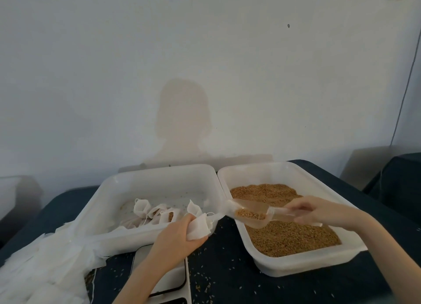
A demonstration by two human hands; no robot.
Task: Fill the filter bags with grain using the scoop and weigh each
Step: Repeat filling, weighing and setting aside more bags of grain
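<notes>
- Two white rectangular plastic tubs sit side by side on a dark blue table [227, 269], rims nearly touching at the far end.
- R tub [303, 266] holds a wide bed of golden-brown grain [293, 237], thicker toward the near end.
- L tub [109, 190] holds several small white filter bags w/ drawstrings [157, 213], some showing grain inside; a few loose kernels on its floor.
- R hand [319, 209] pinches the handle of a clear plastic scoop [252, 212], thumb & fingertips clamped on it; the rest of the fingers are blurred.
- Scoop is held over the near-left part of the R tub, above the grain, mouth pointing L; a small load of grain lies in its bowl.
- L hand [180, 237] grips an open white filter bag [199, 227], thumb on top, fingers curled under, clamped on the fabric.
- That bag is held over the gap between the tubs, its mouth facing the scoop tip; scoop & bag close, can't tell if touching.
- Heap of flat white empty bags [45, 265] drapes over the table's near-left corner, against the L tub.
- White flat scale w/ dark edge [168, 278] lies under the L forearm, just in front of the L tub.
- Scattered kernels [205, 285] dot the table between tubs and scale.
</notes>
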